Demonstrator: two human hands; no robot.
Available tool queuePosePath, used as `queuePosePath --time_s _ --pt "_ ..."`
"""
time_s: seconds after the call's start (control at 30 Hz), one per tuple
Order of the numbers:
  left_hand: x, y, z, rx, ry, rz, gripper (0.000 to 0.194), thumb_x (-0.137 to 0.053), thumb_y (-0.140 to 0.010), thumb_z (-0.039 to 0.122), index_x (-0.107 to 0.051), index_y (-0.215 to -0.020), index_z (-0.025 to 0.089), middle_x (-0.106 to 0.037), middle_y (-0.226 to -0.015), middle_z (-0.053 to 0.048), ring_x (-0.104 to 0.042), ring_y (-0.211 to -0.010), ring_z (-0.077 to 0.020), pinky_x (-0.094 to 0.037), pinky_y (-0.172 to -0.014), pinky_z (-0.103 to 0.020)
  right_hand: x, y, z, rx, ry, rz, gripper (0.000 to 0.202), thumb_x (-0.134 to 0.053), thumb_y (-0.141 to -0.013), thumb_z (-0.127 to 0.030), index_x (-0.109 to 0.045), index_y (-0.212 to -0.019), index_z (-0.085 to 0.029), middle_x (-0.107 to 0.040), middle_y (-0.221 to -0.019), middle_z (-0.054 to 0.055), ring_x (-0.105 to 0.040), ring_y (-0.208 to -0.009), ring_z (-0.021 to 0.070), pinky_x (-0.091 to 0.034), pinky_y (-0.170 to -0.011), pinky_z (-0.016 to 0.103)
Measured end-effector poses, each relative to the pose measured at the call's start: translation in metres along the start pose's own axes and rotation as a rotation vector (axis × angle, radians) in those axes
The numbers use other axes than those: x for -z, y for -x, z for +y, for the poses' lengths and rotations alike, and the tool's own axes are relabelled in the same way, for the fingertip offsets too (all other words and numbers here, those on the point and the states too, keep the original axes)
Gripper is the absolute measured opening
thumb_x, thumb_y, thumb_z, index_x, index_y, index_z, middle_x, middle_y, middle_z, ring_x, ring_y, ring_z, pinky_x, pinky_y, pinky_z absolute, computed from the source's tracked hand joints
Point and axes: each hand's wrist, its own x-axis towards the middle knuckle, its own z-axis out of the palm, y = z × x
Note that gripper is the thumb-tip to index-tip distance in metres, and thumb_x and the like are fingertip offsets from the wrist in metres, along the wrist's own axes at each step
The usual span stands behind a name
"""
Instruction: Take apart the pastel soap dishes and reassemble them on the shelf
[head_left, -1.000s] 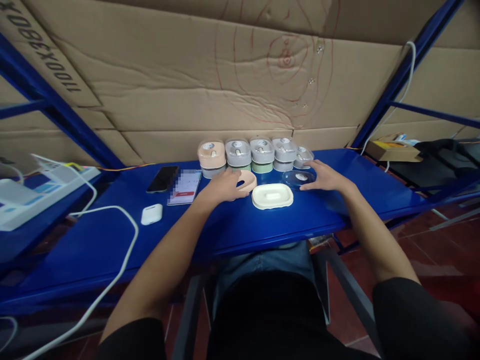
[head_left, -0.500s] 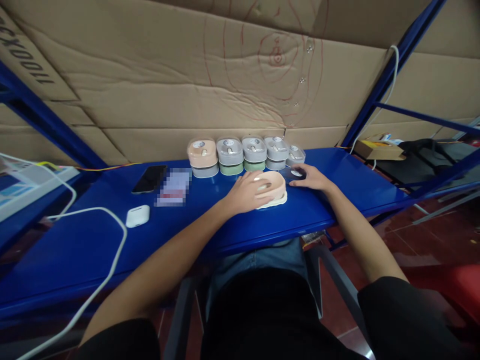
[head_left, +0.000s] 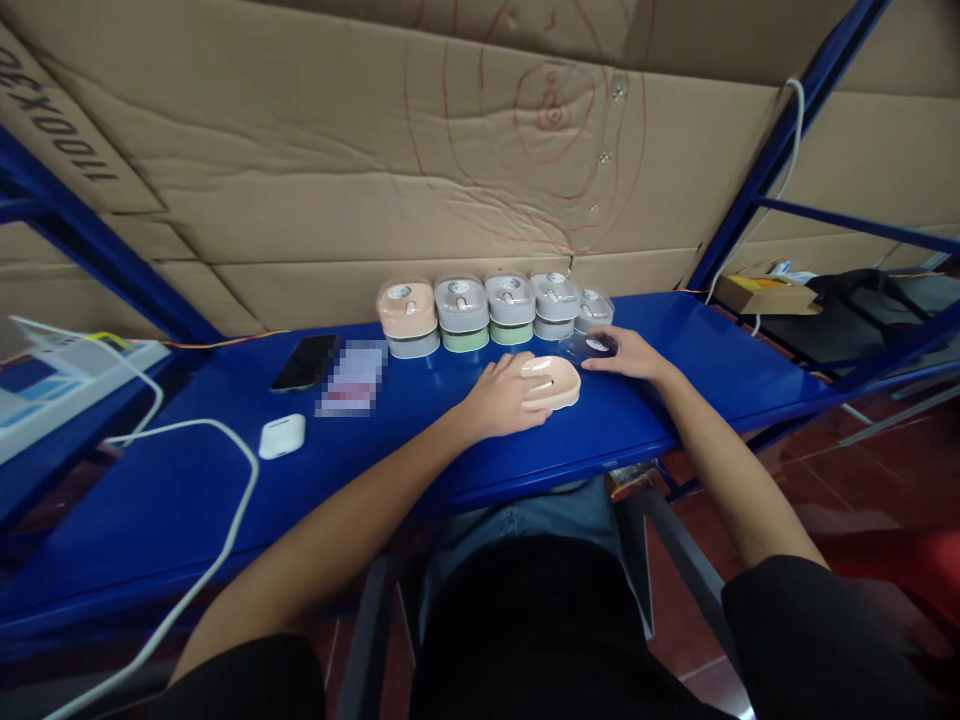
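Observation:
A peach oval soap dish with a small dark slot in its floor lies low over the blue table. My left hand grips its left side, with some fingers reaching over the rim and inside; they hide that end. To the right, my right hand curls its thumb and fingers around the edge of a clear plastic lid bearing a round pale label. The lid stays close to the tabletop, just behind the dish. Whether it touches the table I cannot tell.
Behind my hands stands a row of lidded boxes, stacked in peach, grey and green. On the left lie a dark phone, a blurred-out flat item, a white earbud case and a white cable. A cardboard wall backs the table.
The peach dish has come down flatter and slightly nearer me, and the pale rim beneath it shows less. My left hand moved with it. My right hand keeps the clear lid in nearly the same place.

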Motion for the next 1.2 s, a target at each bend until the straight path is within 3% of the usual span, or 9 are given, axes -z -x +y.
queuePosePath --time_s 0.13,0.23,0.33,0.43,0.63,1.0,1.2 --pt "-0.006 0.000 -0.007 -0.024 0.041 0.029 0.058 -0.080 -0.093 0.043 -0.073 -0.151 0.033 -0.057 -0.165 -0.010 -0.056 -0.148 -0.0409 -0.045 -0.127 -0.060 0.000 0.004 -0.014 0.053 -0.055 0.073 0.089 -0.093 -0.071 -0.077 -0.078 -0.135 -0.016 -0.082 -0.128 0.018 -0.077 -0.114 0.0386 -0.061 -0.109 0.063" --pt "-0.016 -0.002 -0.019 0.026 0.220 0.109 0.099 -0.093 -0.084 0.046 -0.049 -0.171 0.027 -0.049 -0.173 -0.016 -0.050 -0.158 -0.0418 -0.042 -0.132 -0.059 -0.004 0.009 -0.032 0.180 -0.134 0.110 0.086 -0.091 -0.077 -0.074 -0.075 -0.141 -0.019 -0.080 -0.140 0.017 -0.075 -0.124 0.0376 -0.058 -0.114 0.060" --pt "-0.025 -0.006 -0.030 0.155 0.422 0.180 0.141 -0.107 -0.067 0.049 -0.025 -0.180 0.023 -0.046 -0.175 -0.024 -0.050 -0.160 -0.0454 -0.043 -0.132 -0.063 -0.013 0.012 -0.053 0.314 -0.159 0.059 0.082 -0.092 -0.079 -0.069 -0.074 -0.145 -0.023 -0.077 -0.147 0.016 -0.073 -0.132 0.0369 -0.055 -0.118 0.059" --pt "-0.030 -0.009 -0.035 0.186 0.550 0.181 0.159 -0.111 -0.060 0.045 -0.011 -0.182 0.023 -0.051 -0.171 -0.027 -0.055 -0.157 -0.0469 -0.045 -0.130 -0.065 -0.027 0.012 -0.071 0.432 -0.132 -0.041 0.085 -0.096 -0.076 -0.066 -0.074 -0.147 -0.024 -0.076 -0.147 0.015 -0.072 -0.135 0.0373 -0.053 -0.121 0.060" --pt "-0.028 -0.009 -0.038 0.174 0.637 0.142 0.162 -0.109 -0.063 0.039 -0.002 -0.183 0.024 -0.056 -0.171 -0.025 -0.057 -0.157 -0.0466 -0.046 -0.130 -0.064 -0.044 0.006 -0.087 0.470 -0.072 -0.123 0.087 -0.095 -0.077 -0.068 -0.073 -0.151 -0.028 -0.075 -0.146 0.013 -0.071 -0.137 0.0369 -0.055 -0.120 0.057" --pt "-0.025 -0.008 -0.053 0.150 0.615 0.079 0.147 -0.101 -0.070 0.055 -0.013 -0.181 0.016 -0.051 -0.174 -0.029 -0.051 -0.163 -0.0468 -0.041 -0.133 -0.063 -0.043 0.006 -0.088 0.487 0.027 -0.189 0.081 -0.082 -0.092 -0.062 -0.065 -0.163 -0.026 -0.068 -0.150 0.016 -0.068 -0.138 0.0374 -0.053 -0.121 0.057" --pt "-0.020 -0.005 -0.052 0.200 0.566 0.084 0.140 -0.102 -0.066 0.058 -0.026 -0.176 0.018 -0.058 -0.169 -0.026 -0.057 -0.157 -0.0467 -0.047 -0.128 -0.060 -0.048 0.005 -0.085 0.508 0.083 -0.175 0.085 -0.077 -0.094 -0.068 -0.064 -0.164 -0.022 -0.064 -0.152 0.019 -0.066 -0.139 0.0392 -0.053 -0.121 0.058"
